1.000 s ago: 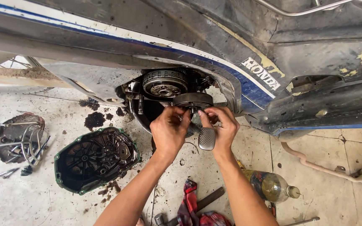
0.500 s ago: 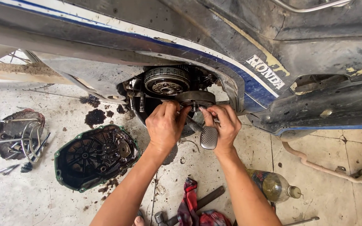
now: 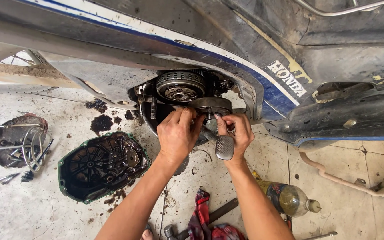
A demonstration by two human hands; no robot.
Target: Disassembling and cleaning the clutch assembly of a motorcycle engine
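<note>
both hands work at the open side of a motorcycle engine (image 3: 187, 95). left hand (image 3: 178, 133) is curled with its fingertips pressed on the lower edge of a round dark clutch drum (image 3: 210, 106), gripping it from below. right hand (image 3: 238, 133) sits at three o'clock from the left one, its fingers pinched on the drum's underside; what exactly those fingertips hold is too small to tell. a metal pedal pad (image 3: 224, 147) with a cross-hatched face hangs between the two wrists, touching the right thumb side.

at eleven o'clock from the drum sits a larger ribbed clutch pack (image 3: 181, 86), still mounted in the engine. blue and white bodywork (image 3: 263, 75) runs above it, from ten o'clock to three o'clock.

at eight o'clock from the hands an engine side cover (image 3: 103, 165) with a green gasket rim lies open side up on the tiled floor (image 3: 361, 209); inside it show dark oily ribs and gear-like parts. at nine o'clock, well apart, a shallow dark pan (image 3: 16, 138) holds a clump of wrenches and bent metal rods, with more loose tools just beside it. oil spots (image 3: 101, 122) stain the floor near the cover.

at five o'clock from the right hand a clear plastic bottle (image 3: 290, 198) lies on its side with dark liquid filling part of it. at six o'clock a red rag (image 3: 205, 222) lies by a hammer (image 3: 201, 222).
</note>
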